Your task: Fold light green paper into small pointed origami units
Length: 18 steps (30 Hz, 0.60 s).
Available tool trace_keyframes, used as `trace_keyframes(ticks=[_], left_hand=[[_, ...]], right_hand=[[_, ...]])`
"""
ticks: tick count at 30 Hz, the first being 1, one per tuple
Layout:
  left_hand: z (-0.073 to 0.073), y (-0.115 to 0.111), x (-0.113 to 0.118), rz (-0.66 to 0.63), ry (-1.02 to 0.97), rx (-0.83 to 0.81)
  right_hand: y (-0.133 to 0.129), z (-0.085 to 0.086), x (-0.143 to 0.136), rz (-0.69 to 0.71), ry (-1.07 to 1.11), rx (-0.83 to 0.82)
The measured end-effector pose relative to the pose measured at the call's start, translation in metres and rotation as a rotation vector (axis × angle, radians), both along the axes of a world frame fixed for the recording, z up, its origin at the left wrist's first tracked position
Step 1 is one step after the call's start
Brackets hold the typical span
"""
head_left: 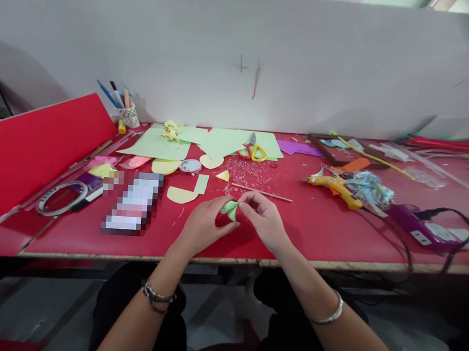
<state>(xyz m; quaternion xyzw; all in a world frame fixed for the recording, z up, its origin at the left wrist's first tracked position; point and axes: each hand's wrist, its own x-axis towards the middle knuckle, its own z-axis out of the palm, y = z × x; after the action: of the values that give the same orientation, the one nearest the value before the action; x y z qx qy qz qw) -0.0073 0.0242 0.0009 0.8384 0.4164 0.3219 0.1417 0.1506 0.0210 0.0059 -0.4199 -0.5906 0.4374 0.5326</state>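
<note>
Between both hands, just above the front of the red table (325,244), is a small folded piece of light green paper (230,209). My left hand (204,221) grips its left side between thumb and fingers. With thumb and forefinger, my right hand (264,219) pinches its right edge. A thin wooden stick (262,192) lies just beyond my right hand. Behind my left hand are a cut pale-yellow paper piece (181,195), a small green paper strip (201,184) and a yellow paper wedge (223,175).
Scissors (253,151) with red and yellow handles lie on green paper sheets (220,142) at the back. To the right are a yellow glue gun (337,190), shredded paper strips (369,189) and a purple power strip (422,229). A pixelated phone-like object (133,204) and tape roll (61,198) lie left.
</note>
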Motion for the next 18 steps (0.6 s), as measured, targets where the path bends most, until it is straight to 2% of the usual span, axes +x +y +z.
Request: trace_keyframes(ticks=[5,10,18], left_hand=[[0.0005,0.0000,-0.0005,0.036,-0.022,0.023],[0.0061,-0.0015,0.0004,0.046,-0.100,-0.008],[0.0028,-0.0019,-0.0002,0.026,-0.110,-0.059]], right_hand=[[0.0003,-0.0008,0.0005,0.017,0.065,-0.020],[0.0012,-0.0010,0.0004,0.040,0.219,-0.098],[-0.0006,0.0006,0.0009,0.183,0.403,-0.272]])
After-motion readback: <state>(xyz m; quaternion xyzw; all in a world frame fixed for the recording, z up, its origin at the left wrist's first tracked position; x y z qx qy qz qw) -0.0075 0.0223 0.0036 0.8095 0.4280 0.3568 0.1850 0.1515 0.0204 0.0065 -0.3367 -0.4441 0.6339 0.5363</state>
